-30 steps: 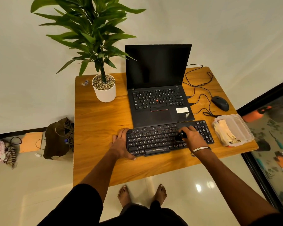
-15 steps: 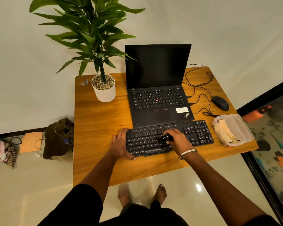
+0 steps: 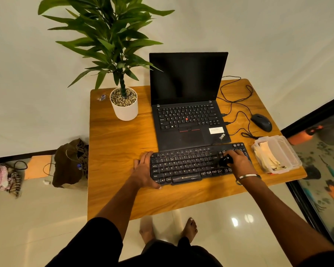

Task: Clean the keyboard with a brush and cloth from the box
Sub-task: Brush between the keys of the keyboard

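While the right hand (image 3: 237, 162) curls its fingers around a small black brush (image 3: 224, 161), the brush sits down on the keys at the right part of the black keyboard (image 3: 189, 164). I think the dark bristles touch the keys, but that spot is blurry and hard to see. A silver bangle (image 3: 248, 177) goes around the right wrist.

The left hand (image 3: 143, 170) lies flat with its fingers straight. It presses against the left end of the keyboard, with the palm on the wooden table (image 3: 116, 151) and the thumb along the front corner of the keyboard.

The keyboard lies near the front edge of the table, just in front of an open black laptop (image 3: 189, 105) with a dark screen. The 2 look like they touch or almost touch.

Just beside the right end of the keyboard is a clear plastic box (image 3: 285, 151). A pale cloth (image 3: 266, 157) lies folded inside it, on the left side of the box.

Behind the box sits a black mouse (image 3: 261, 122), and thin black wires (image 3: 237, 105) loop from it to the side of the laptop. A green plant in a white pot (image 3: 124, 108) stands at the back left of the table, left of the laptop. 2 bare feet (image 3: 189, 229) stand on the shiny floor under the front of the table. A brown bag (image 3: 70, 162) sits on the floor to the left.
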